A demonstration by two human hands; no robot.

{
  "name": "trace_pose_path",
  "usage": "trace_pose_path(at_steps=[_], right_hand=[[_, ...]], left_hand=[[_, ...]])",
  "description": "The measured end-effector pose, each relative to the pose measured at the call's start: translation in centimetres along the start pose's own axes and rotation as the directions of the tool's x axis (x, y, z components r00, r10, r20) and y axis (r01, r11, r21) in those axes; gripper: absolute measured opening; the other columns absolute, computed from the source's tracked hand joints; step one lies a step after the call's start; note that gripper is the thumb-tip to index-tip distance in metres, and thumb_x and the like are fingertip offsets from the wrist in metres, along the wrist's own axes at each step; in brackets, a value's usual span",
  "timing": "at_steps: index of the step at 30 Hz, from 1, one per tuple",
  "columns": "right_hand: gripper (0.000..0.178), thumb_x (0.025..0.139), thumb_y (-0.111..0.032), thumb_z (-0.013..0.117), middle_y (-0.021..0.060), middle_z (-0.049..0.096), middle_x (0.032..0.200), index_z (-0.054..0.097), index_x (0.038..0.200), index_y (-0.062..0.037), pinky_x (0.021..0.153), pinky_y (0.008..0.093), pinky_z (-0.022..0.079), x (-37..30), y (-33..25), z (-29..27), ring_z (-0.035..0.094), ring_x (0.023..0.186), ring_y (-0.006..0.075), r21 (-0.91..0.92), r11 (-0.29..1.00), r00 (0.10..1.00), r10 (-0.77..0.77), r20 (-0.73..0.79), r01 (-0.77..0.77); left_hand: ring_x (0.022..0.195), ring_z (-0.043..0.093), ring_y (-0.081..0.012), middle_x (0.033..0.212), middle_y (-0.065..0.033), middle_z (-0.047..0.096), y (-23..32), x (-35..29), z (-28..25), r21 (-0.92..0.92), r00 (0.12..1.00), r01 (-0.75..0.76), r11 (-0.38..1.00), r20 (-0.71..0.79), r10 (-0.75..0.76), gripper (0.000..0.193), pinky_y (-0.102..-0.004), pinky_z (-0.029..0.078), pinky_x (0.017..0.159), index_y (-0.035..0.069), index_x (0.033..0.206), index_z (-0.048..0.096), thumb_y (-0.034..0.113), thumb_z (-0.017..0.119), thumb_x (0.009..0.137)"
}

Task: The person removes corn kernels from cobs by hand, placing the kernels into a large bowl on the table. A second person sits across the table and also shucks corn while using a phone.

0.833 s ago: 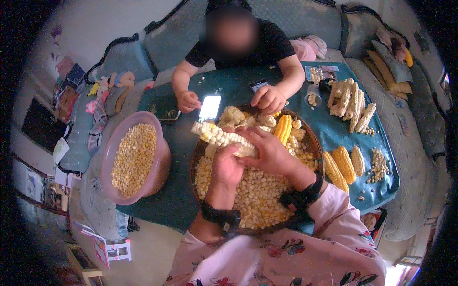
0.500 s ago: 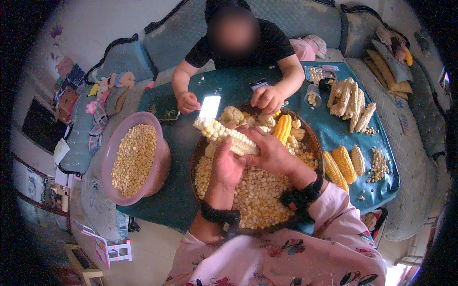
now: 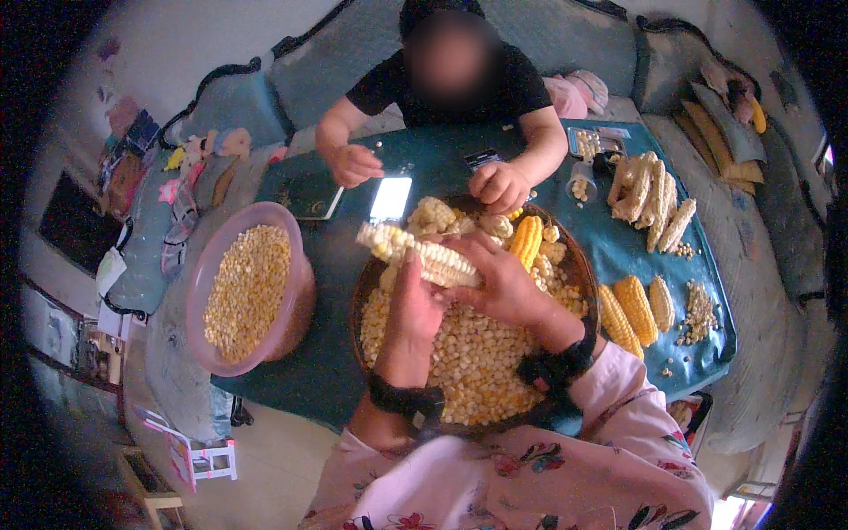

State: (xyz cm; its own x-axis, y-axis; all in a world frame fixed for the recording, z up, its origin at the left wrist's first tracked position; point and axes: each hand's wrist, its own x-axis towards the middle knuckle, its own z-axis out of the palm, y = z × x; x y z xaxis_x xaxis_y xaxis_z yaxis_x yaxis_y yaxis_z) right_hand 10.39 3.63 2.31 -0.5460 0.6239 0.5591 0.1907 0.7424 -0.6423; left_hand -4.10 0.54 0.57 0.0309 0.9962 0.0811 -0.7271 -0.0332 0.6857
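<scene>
A pale corn cob (image 3: 442, 263), still bearing rows of kernels, lies slantwise across both my hands above a round brown basket (image 3: 583, 276). My left hand (image 3: 415, 305) grips it from below, thumb up along its side. Over its right end, my right hand (image 3: 499, 281) is closed with the fingers on top. Loose kernels (image 3: 481, 362) fill the near part of the basket. At its far side are a yellow corn cob (image 3: 527, 240) and pale clumps (image 3: 433, 215) whose kind I cannot make out. Parts of the cob are hidden under my fingers.
Left stands a pink basin (image 3: 305, 291) of kernels. To the right lie yellow cobs (image 3: 635, 309), a kernel pile (image 3: 700, 311) and stacked stripped cobs (image 3: 649, 194). Across the table a person (image 3: 459, 84) sits near a lit phone (image 3: 390, 200), one hand at the basket rim.
The other person's left-side hand has lifted away from the phone, up and slightly right. My hands keep hold of the cob, almost in place. The view has shifted a little.
</scene>
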Motion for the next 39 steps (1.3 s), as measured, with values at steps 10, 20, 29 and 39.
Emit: trace_pose_path(at_steps=[10,20,29,39], right_hand=[[0.051,0.071,-0.020,0.064,0.0161,0.049,0.106,0.042,0.116,-0.0077,0.075,0.0386,0.046,0.0,-0.1,0.2,0.052,0.092,0.0354,-0.042,0.999,1.000,0.025,0.018,-0.024],[0.054,0.070,-0.022,0.067,0.0171,0.051,0.108,0.043,0.116,-0.0062,0.082,0.0365,0.043,0.0,-0.1,0.3,0.051,0.096,0.0338,0.014,0.999,0.999,0.041,-0.008,-0.041],[0.053,0.072,-0.024,0.066,0.0179,0.053,0.105,0.043,0.115,-0.0014,0.082,0.0369,0.041,-0.1,0.5,0.5,0.052,0.097,0.0333,0.097,0.993,0.995,0.075,-0.070,-0.068],[0.051,0.067,-0.017,0.066,0.0164,0.054,0.089,0.046,0.111,-0.0028,0.071,0.0387,0.044,0.0,0.5,0.1,0.052,0.084,0.0354,-0.197,0.980,0.987,-0.015,-0.160,-0.017]], left_hand=[[0.100,0.048,-0.0184,0.107,-0.0073,0.051,-0.3,0.0,0.3,0.028,0.997,-0.055,0.998,-0.046,0.056,0.029,-0.0332,0.040,0.084,0.007,0.105,0.048,0.023,0.049,0.081],[0.100,0.048,-0.0178,0.108,-0.0078,0.050,-0.3,0.0,0.2,0.013,0.994,0.012,1.000,-0.106,-0.011,0.033,-0.0323,0.040,0.084,0.003,0.110,0.046,0.020,0.045,0.081],[0.099,0.049,-0.0180,0.113,-0.0058,0.048,-0.5,0.3,0.9,0.123,0.993,-0.082,0.989,-0.073,0.091,0.044,-0.0301,0.043,0.077,0.008,0.120,0.038,0.030,0.043,0.083],[0.094,0.051,-0.0167,0.112,-0.0089,0.045,0.7,-0.2,2.3,0.465,0.948,-0.155,0.872,-0.177,0.263,0.042,-0.0266,0.049,0.068,0.007,0.122,0.031,0.025,0.043,0.087]])
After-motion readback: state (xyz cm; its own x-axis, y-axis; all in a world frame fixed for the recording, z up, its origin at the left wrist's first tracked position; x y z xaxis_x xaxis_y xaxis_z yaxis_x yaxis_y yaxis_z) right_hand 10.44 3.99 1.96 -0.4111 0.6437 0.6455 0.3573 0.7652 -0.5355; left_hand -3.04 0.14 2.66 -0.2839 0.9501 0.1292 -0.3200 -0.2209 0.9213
